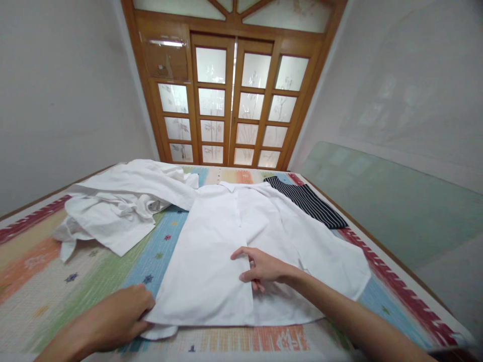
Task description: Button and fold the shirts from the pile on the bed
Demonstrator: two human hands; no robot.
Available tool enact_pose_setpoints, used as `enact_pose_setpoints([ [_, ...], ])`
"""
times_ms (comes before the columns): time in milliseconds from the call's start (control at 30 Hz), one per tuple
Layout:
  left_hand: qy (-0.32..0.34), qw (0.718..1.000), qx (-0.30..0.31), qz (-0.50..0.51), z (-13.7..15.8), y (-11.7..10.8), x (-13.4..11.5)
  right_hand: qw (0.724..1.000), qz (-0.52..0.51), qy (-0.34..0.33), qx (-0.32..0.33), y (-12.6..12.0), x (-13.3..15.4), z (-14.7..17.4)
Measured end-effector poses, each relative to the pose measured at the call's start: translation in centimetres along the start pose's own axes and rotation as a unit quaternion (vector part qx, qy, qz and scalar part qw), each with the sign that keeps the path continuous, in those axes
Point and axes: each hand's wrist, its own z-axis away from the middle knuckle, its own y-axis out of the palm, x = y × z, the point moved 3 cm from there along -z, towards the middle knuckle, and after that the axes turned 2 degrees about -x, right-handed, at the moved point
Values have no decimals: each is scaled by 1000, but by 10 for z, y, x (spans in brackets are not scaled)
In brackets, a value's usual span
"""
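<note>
Shirt lies flat, front up, on the striped bed. Left hand pinches its lower left hem corner; right hand rests flat, fingers spread, on the button placket. Crumpled white clothes and a striped top lie beyond

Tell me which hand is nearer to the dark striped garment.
Right. The right hand rests on the white shirt near its middle, below and left of the dark striped garment. The left hand grips the shirt's near left corner, farther away.
</note>
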Motion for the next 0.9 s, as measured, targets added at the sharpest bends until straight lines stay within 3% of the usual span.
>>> enact_pose_setpoints([
  [367,-78,994,-33,-62,-5,-17,11,981,189,-41,-30,5,-1,5],
  [600,-60,996,25,-55,-2,-2,-2,962,268,-53,-24,13,0,8],
  [800,-7,1000,14,22,-7,-47,-4,914,399,-73,17,10,27,19],
  [900,62,993,-84,60,-40,-78,7,897,422,-124,-49,-4,49,11],
])
